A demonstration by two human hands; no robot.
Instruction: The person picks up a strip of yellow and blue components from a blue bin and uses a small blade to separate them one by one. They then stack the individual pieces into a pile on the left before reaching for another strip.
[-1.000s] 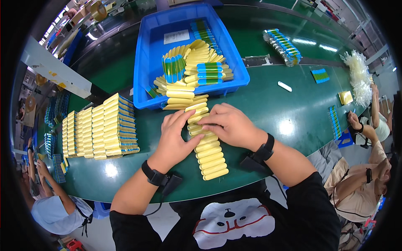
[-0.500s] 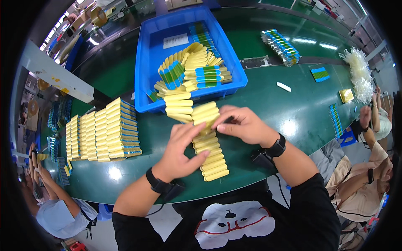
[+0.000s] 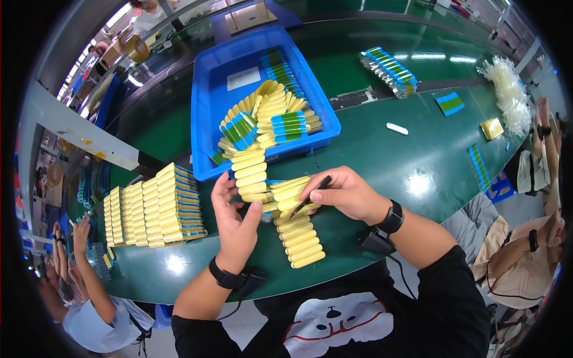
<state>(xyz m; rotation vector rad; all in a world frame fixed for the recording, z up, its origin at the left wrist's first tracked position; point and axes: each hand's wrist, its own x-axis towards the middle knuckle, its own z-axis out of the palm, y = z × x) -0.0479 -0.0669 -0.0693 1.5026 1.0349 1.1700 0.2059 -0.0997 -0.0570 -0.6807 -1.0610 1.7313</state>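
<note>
A chain of yellow round-ended strips [image 3: 251, 172] runs from the blue bin toward me, its near end between the thumb and fingers of my left hand [image 3: 234, 218]. My right hand [image 3: 346, 196] grips a slim black pen-like tool [image 3: 320, 184], its tip pointing down and left over more yellow strips. Beneath that tip lies another row of yellow strips [image 3: 299, 238], stretching toward the table's near edge. Whether the held chain and this row are joined is hard to see. Inside the blue bin [image 3: 327, 128] are heaped yellow strips, some showing blue and green backs.
Stacked yellow strips [image 3: 156, 206] stand left of my left hand. Farther right lie blue-green strip bundles [image 3: 391, 71], a white oval piece [image 3: 397, 129], a gold block [image 3: 492, 129] and a pile of clear plastic [image 3: 508, 98]. Other people sit at both sides.
My left hand has shifted left off the row and now grips the chain's near end. The black tool has come into sight in my right hand. The whole view has shifted slightly.
</note>
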